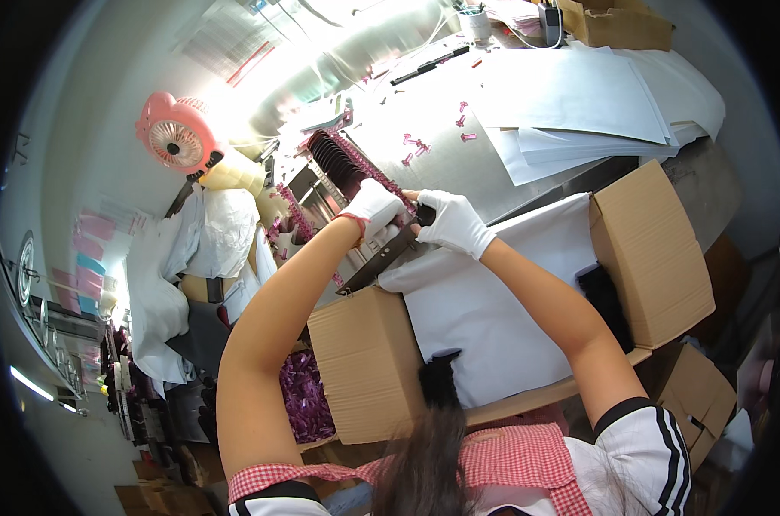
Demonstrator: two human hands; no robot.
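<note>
My left hand [376, 208], in a white glove with bare fingertips and a red string at the wrist, curls down over the near end of a metal rack [381, 260]. Its fingers are bent, and whatever they grip is hidden. Close beside it, my right hand [455, 225], gloved the same way, pinches a small dark piece [426, 213] whose kind I cannot make out. Beyond my left hand, a row of thin black pieces [336, 162] stands in the rack. Pink-purple small parts [297, 211] line the rack's sides.
Below my hands, an open cardboard box [364, 361] lined with white sheet [493, 310] stands against the bench. Purple parts [307, 396] fill a container at left. Loose pink pieces [419, 146], white paper [570, 95] and a pink fan [175, 138] are on the bench.
</note>
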